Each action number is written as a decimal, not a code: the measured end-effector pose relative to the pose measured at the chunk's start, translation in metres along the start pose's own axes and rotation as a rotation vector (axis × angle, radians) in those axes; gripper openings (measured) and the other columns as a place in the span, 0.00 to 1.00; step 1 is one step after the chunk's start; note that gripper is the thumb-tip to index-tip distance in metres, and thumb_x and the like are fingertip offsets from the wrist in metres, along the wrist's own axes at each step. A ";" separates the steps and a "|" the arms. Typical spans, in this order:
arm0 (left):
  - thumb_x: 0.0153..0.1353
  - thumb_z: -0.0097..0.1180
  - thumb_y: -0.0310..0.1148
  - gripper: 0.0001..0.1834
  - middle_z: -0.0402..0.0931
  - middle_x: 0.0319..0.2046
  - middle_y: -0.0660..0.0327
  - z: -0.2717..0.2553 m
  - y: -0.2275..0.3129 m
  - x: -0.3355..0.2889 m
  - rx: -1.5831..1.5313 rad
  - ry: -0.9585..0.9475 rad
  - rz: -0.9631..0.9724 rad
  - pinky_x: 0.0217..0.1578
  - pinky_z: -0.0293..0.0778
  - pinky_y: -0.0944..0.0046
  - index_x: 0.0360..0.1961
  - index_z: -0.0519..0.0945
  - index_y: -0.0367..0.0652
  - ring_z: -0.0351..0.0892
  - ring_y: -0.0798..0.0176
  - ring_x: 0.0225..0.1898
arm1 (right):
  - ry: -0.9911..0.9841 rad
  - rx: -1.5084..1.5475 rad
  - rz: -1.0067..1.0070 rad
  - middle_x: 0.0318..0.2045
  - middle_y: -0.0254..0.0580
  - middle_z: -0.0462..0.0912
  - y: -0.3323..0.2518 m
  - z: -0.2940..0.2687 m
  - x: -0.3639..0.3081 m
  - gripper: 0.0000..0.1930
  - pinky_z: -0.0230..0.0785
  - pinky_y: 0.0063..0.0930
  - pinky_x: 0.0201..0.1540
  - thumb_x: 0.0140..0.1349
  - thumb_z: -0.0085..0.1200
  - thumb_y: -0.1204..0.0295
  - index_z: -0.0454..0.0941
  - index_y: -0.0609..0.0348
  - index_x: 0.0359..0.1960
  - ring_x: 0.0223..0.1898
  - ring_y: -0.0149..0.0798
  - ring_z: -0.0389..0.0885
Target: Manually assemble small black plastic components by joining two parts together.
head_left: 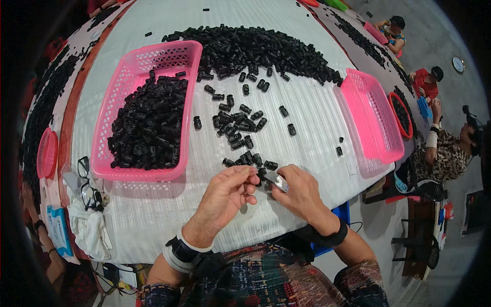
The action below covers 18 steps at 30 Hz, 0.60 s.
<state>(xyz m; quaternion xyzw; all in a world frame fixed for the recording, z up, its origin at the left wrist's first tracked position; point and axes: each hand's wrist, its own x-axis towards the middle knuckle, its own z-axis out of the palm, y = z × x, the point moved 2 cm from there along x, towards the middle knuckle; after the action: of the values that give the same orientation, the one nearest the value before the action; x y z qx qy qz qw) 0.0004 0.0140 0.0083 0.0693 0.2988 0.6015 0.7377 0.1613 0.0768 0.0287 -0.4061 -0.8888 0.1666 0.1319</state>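
Note:
My left hand (222, 197) is closed in a pinch at the near side of the table, with a small black plastic part (262, 174) at its fingertips. Facing it, my right hand (299, 192) grips a flat silvery metal tool (276, 180) whose tip meets that part; what kind of tool it is, the fingers hide. Just beyond both hands lie several loose black cylindrical parts (248, 157), with more scattered farther up the white table cover (307, 153). A long heap of the same parts (250, 48) curves across the far side.
At left, a pink basket (138, 175) holds many black parts. Another pink basket (373, 117) stands at right, nothing visible inside. Eyeglasses (92, 197), a white cloth (89, 225) and a blue packet (60, 230) lie near left. Other people (445, 158) sit at right.

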 end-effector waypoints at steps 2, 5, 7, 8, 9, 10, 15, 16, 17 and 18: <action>0.60 0.46 0.31 0.10 0.73 0.29 0.59 -0.001 -0.002 0.002 0.048 -0.011 -0.007 0.24 0.72 0.69 0.38 0.73 0.35 0.70 0.70 0.27 | 0.115 0.046 -0.116 0.24 0.42 0.71 -0.005 -0.008 -0.003 0.17 0.66 0.34 0.23 0.38 0.61 0.71 0.71 0.61 0.31 0.25 0.44 0.74; 0.60 0.47 0.30 0.10 0.73 0.31 0.59 0.004 -0.001 -0.002 0.096 -0.053 -0.051 0.27 0.74 0.68 0.38 0.73 0.35 0.72 0.69 0.30 | 0.171 -0.043 -0.366 0.22 0.39 0.70 -0.031 -0.032 -0.004 0.20 0.64 0.31 0.22 0.33 0.61 0.72 0.71 0.62 0.31 0.23 0.41 0.73; 0.60 0.48 0.31 0.10 0.74 0.31 0.59 0.005 -0.005 -0.003 0.120 -0.086 -0.021 0.27 0.73 0.70 0.38 0.73 0.35 0.73 0.71 0.30 | 0.195 -0.097 -0.426 0.22 0.38 0.69 -0.039 -0.034 -0.002 0.21 0.64 0.30 0.21 0.30 0.60 0.73 0.71 0.63 0.31 0.23 0.39 0.73; 0.60 0.49 0.31 0.10 0.74 0.31 0.60 0.006 -0.007 -0.003 0.143 -0.123 0.006 0.28 0.72 0.72 0.39 0.73 0.35 0.73 0.72 0.30 | 0.218 -0.155 -0.484 0.22 0.38 0.69 -0.043 -0.034 -0.002 0.22 0.63 0.28 0.21 0.28 0.60 0.74 0.71 0.63 0.32 0.22 0.38 0.72; 0.58 0.51 0.29 0.10 0.75 0.31 0.60 0.010 -0.006 -0.004 0.248 -0.120 0.049 0.29 0.72 0.74 0.40 0.74 0.35 0.74 0.72 0.29 | 0.221 -0.153 -0.488 0.22 0.38 0.69 -0.043 -0.035 -0.001 0.22 0.63 0.28 0.21 0.28 0.60 0.74 0.71 0.63 0.32 0.22 0.38 0.72; 0.58 0.51 0.29 0.10 0.75 0.31 0.60 0.008 -0.004 -0.004 0.251 -0.118 0.053 0.29 0.72 0.74 0.40 0.74 0.35 0.74 0.72 0.29 | 0.208 -0.124 -0.475 0.22 0.38 0.69 -0.043 -0.035 0.000 0.22 0.64 0.28 0.21 0.29 0.61 0.75 0.71 0.63 0.32 0.23 0.38 0.73; 0.57 0.52 0.27 0.08 0.75 0.27 0.60 0.006 -0.003 -0.005 0.102 -0.126 -0.023 0.29 0.74 0.72 0.37 0.76 0.35 0.75 0.70 0.26 | 0.183 0.158 -0.328 0.25 0.39 0.72 -0.038 -0.037 0.003 0.19 0.66 0.28 0.24 0.35 0.61 0.78 0.72 0.62 0.34 0.25 0.38 0.75; 0.57 0.52 0.27 0.08 0.75 0.27 0.60 0.005 -0.003 -0.005 0.105 -0.126 -0.021 0.29 0.74 0.72 0.37 0.76 0.35 0.75 0.70 0.26 | 0.139 0.328 -0.263 0.26 0.40 0.73 -0.034 -0.036 0.004 0.17 0.67 0.27 0.26 0.38 0.60 0.79 0.73 0.62 0.34 0.26 0.37 0.76; 0.57 0.51 0.26 0.08 0.76 0.28 0.59 0.003 -0.005 -0.004 0.100 -0.119 -0.018 0.28 0.75 0.71 0.37 0.76 0.34 0.75 0.69 0.27 | 0.094 0.498 -0.197 0.26 0.41 0.74 -0.031 -0.035 0.005 0.15 0.68 0.26 0.28 0.42 0.60 0.79 0.73 0.63 0.34 0.27 0.37 0.76; 0.57 0.50 0.25 0.07 0.76 0.28 0.58 0.002 -0.006 -0.004 0.094 -0.114 -0.022 0.26 0.76 0.69 0.36 0.76 0.33 0.76 0.68 0.27 | 0.096 0.499 -0.193 0.26 0.41 0.74 -0.030 -0.037 0.005 0.15 0.68 0.26 0.28 0.42 0.60 0.79 0.73 0.63 0.34 0.27 0.37 0.76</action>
<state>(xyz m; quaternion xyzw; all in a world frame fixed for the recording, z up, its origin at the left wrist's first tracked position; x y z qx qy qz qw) 0.0063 0.0093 0.0079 0.1348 0.2852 0.5736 0.7559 0.1518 0.0694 0.0748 -0.2819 -0.8476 0.3475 0.2852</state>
